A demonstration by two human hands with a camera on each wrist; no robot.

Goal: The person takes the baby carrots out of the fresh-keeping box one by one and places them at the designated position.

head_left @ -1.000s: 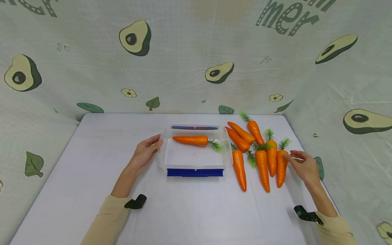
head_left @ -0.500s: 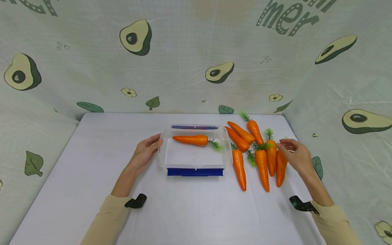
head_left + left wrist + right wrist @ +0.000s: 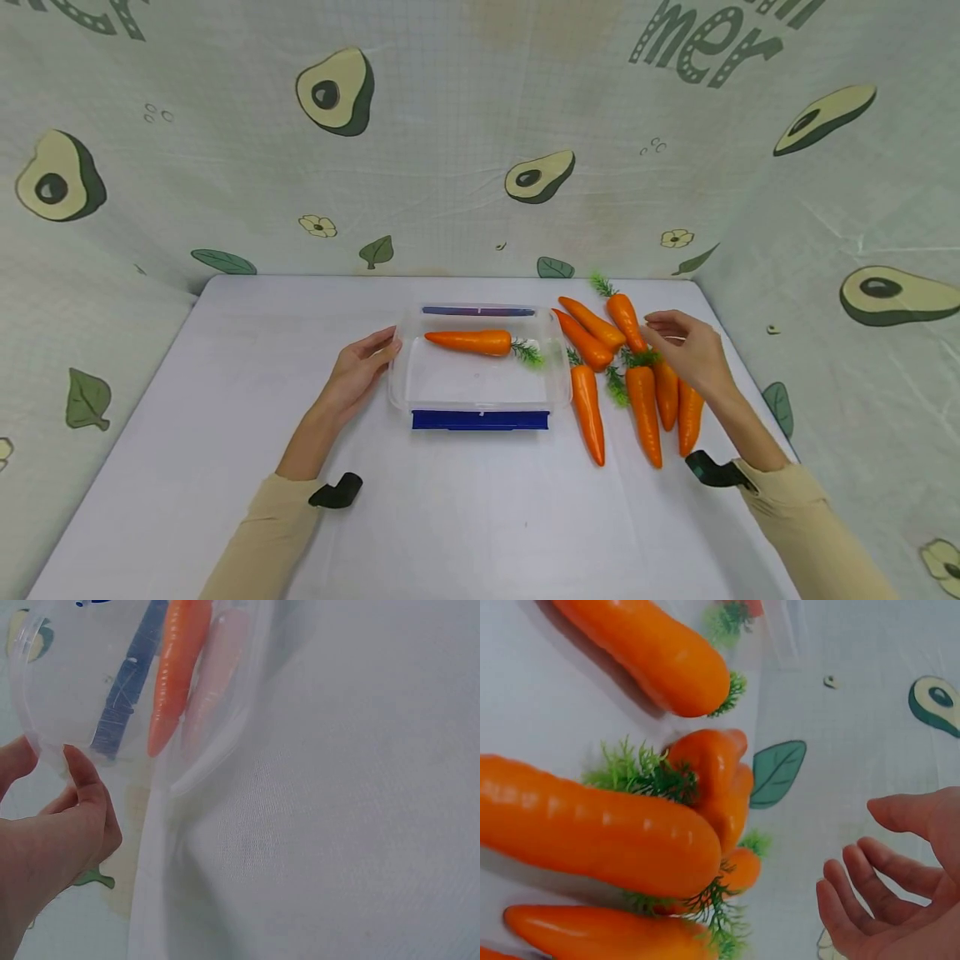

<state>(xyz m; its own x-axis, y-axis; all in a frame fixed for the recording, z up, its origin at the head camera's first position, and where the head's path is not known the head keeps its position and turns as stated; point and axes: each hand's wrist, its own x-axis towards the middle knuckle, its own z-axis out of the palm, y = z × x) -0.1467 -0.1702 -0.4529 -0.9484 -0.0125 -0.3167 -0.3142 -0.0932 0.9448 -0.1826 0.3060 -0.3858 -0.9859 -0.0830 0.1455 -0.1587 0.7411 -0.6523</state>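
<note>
A clear plastic food container with blue latches stands on the table, one carrot lying inside it. My left hand pinches its left rim between thumb and fingers; the left wrist view shows the grip at the container's edge. To the right lies a group of several orange carrots with green tops. My right hand hovers over them, fingertips close to the upper carrot. Its fingers are loosely bent with nothing between them. It hides the tops of the two rightmost carrots.
White cloth covers the table. Behind and beside it hangs a pale curtain printed with avocados and leaves. One carrot lies close against the container's right side, its tip toward the front.
My right hand has moved left and away from me, from the rightmost carrot to above the upper carrots. The left hand and container have stayed in place.
</note>
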